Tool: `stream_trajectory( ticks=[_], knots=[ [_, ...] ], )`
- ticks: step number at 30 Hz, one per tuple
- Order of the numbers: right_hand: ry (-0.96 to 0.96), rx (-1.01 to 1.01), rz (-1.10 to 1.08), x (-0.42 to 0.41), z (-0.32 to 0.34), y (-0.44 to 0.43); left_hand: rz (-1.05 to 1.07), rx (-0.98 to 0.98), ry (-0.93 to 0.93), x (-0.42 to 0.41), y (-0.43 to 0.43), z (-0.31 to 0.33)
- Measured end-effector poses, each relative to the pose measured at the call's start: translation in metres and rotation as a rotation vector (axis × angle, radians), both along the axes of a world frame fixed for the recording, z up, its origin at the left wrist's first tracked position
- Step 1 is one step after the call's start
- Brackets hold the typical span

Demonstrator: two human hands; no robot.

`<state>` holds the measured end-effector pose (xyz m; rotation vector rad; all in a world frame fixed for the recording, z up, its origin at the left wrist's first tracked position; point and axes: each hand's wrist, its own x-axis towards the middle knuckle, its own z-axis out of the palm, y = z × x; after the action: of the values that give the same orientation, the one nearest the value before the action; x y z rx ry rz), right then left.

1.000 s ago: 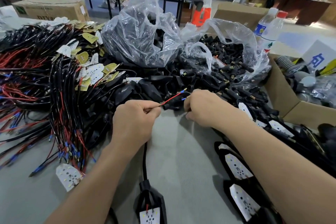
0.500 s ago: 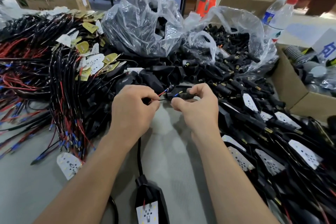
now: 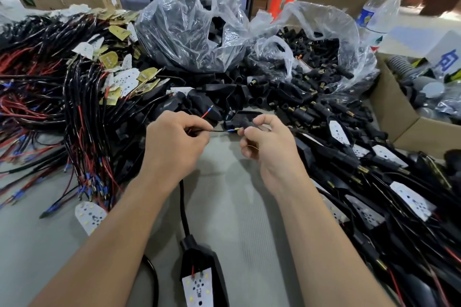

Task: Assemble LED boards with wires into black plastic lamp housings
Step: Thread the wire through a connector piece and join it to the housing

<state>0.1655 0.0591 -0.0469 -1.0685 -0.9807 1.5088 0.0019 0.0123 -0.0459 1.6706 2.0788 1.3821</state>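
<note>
Wire (image 3: 219,130) and plug (image 3: 237,121) being held end to end just above the grey surface (image 3: 237,207).
With my left hand (image 3: 174,142) I am gripping the thin black wire, fingers curled tight round it, while a red strand (image 3: 206,114) is sticking up past my knuckles. My right hand (image 3: 269,149) is pinching the small black plug between thumb and forefinger, the other fingers loosely curled, and the wire's blue-tipped end (image 3: 233,129) is touching the plug. A thick black cable (image 3: 183,207) is running from under my left hand down to the lamp housing (image 3: 199,254), which is lying between my forearms with its white LED board (image 3: 197,286) facing up. Wire bundles (image 3: 50,97) are lying at my left, more housings (image 3: 374,182) at my right.
</note>
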Motion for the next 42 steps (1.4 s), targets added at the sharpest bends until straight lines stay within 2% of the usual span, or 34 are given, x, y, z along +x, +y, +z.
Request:
stream_trajectory(
  ticks=[7, 11, 16, 24, 30, 36, 39, 42],
  knots=[
    [0.201, -0.123, 0.105, 0.008, 0.001, 0.004, -0.097, 0.006, -0.056, 0.0, 0.004, -0.001],
    [0.245, -0.134, 0.18, 0.008, 0.003, 0.003, -0.174, -0.012, -0.102, 0.003, 0.004, -0.001],
    [0.311, -0.222, 0.067, 0.007, 0.005, 0.005, -0.179, 0.04, -0.252, 0.003, 0.004, 0.004],
    [0.262, -0.121, 0.089, 0.009, 0.004, 0.006, -0.153, 0.007, -0.195, 0.006, 0.0, 0.006],
    [0.118, -0.083, 0.146, 0.008, 0.006, 0.0, -0.076, -0.014, -0.094, 0.002, -0.001, 0.008],
    [0.022, -0.022, 0.077, 0.008, 0.007, -0.002, -0.005, 0.0, -0.007, 0.004, -0.003, 0.008],
    [0.001, -0.028, 0.066, 0.007, 0.007, -0.003, -0.004, -0.029, -0.036, 0.004, -0.003, 0.009],
    [0.09, -0.057, 0.074, 0.005, 0.006, -0.003, -0.029, -0.065, -0.11, 0.011, -0.003, 0.01]
  ],
)
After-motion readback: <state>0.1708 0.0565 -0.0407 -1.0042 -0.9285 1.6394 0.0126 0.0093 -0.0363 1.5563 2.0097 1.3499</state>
